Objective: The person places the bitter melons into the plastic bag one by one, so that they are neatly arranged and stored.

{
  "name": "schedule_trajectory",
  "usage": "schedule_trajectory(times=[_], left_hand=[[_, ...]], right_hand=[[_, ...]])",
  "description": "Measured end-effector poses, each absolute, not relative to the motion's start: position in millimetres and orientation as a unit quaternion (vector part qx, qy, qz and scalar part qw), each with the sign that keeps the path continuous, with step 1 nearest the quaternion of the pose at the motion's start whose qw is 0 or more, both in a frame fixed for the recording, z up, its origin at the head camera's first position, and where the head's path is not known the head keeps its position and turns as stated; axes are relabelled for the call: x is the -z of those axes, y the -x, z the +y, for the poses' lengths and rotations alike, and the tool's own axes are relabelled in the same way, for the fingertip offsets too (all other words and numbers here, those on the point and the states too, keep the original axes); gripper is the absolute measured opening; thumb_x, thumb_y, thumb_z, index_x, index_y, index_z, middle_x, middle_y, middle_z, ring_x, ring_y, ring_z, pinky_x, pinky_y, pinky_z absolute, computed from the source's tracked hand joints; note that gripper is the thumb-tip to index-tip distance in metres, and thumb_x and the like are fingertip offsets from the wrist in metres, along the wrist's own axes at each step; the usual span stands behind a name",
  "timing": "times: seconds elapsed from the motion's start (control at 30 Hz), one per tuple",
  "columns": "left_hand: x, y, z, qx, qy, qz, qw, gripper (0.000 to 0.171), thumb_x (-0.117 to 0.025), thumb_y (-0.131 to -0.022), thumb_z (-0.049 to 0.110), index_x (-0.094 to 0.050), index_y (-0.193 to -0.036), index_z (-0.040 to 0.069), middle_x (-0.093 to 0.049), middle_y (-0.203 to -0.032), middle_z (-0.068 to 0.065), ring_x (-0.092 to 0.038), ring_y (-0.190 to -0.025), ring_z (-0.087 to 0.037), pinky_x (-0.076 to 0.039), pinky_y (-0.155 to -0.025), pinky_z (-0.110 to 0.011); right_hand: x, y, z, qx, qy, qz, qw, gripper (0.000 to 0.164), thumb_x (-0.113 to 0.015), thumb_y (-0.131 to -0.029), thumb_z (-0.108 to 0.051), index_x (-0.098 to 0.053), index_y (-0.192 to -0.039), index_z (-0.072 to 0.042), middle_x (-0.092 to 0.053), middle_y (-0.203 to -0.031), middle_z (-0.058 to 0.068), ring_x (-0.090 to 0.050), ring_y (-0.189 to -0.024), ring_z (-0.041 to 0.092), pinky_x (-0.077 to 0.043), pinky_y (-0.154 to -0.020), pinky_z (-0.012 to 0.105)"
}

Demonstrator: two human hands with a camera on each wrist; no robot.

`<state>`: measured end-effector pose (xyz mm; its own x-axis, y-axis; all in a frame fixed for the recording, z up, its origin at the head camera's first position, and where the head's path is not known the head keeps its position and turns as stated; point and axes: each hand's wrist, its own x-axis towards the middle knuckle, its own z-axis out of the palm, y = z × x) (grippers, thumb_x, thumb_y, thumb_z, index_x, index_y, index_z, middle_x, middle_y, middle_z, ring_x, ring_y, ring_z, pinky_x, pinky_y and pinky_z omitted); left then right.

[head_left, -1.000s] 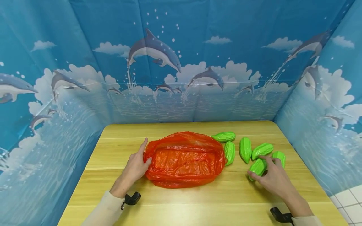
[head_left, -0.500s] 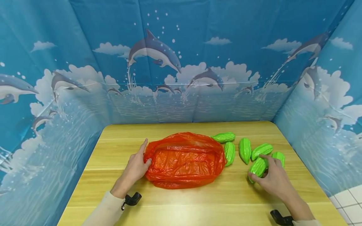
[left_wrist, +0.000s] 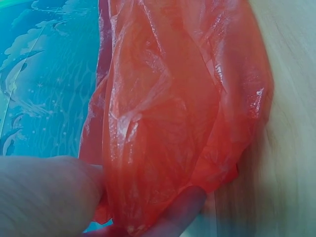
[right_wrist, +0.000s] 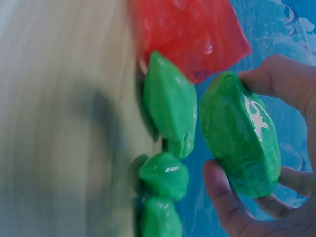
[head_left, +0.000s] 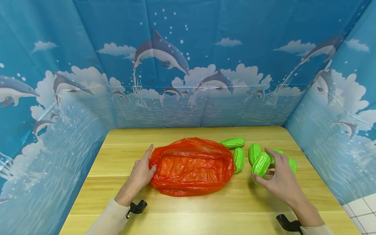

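A red plastic bag (head_left: 191, 163) lies spread with its mouth facing up on the table. My left hand (head_left: 141, 171) holds its left edge, the thumb over the rim and the index finger stretched along the outside. In the left wrist view the bag's film (left_wrist: 158, 108) lies between thumb and fingers. My right hand (head_left: 280, 179) grips a glossy green bitter melon (head_left: 260, 164) between thumb and fingers, above the table. The right wrist view shows this bitter melon (right_wrist: 239, 136) tilted, with the fingers around its ends. The fingers partly hide the bitter melons behind.
Two bitter melons, one at the back (head_left: 233, 143) and one in front of it (head_left: 239, 160), lie against the bag's right side. More lie near my right hand, including one at left (head_left: 254, 152) and one at right (head_left: 292, 165). A dolphin-printed curtain (head_left: 182, 107) borders the wooden table (head_left: 199, 215).
My right hand has lifted one bitter melon off the table and moved it slightly left and up. The left hand and the bag have stayed in place.
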<state>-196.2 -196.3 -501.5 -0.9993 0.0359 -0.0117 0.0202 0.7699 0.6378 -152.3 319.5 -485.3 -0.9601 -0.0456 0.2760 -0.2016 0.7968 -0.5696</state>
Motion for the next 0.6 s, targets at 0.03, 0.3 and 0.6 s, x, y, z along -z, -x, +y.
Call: schedule_trajectory(times=[0.03,0.3,0.6], left_hand=[[501.6,195.9,-196.4,-0.339,-0.014,0.941,0.011,0.095,-0.073,-0.110,0.003,-0.020,-0.188,0.016,-0.052,-0.060,-0.004,-0.046,-0.047,-0.016,-0.043,-0.050,-0.027],[501.5,195.4,-197.2,-0.342,-0.014,0.940,-0.003,0.084,-0.072,-0.109,-0.001,-0.033,-0.183,0.008,-0.077,-0.085,-0.024,-0.055,-0.050,-0.015,-0.049,-0.050,-0.026],[504.3,194.7,-197.0,-0.350,-0.013,0.937,-0.002,0.073,-0.071,-0.109,-0.002,-0.043,-0.177,0.001,-0.083,-0.113,-0.034,-0.066,-0.056,-0.017,-0.053,-0.052,-0.026]], right_hand=[[482.5,152.8,316.2,-0.317,-0.071,-0.937,0.128,0.112,-0.103,-0.089,-0.029,-0.038,-0.176,-0.002,-0.043,-0.160,0.039,-0.078,-0.105,0.041,-0.069,-0.077,0.029],[464.2,159.4,293.2,-0.358,-0.099,-0.920,0.125,0.110,-0.104,-0.088,-0.020,-0.039,-0.177,-0.007,-0.042,-0.168,0.034,-0.074,-0.112,0.045,-0.065,-0.079,0.017],[450.9,168.5,264.1,-0.401,-0.128,-0.903,0.082,0.110,-0.102,-0.091,-0.019,-0.036,-0.179,-0.012,-0.036,-0.176,0.030,-0.065,-0.124,0.047,-0.070,-0.080,0.028]])
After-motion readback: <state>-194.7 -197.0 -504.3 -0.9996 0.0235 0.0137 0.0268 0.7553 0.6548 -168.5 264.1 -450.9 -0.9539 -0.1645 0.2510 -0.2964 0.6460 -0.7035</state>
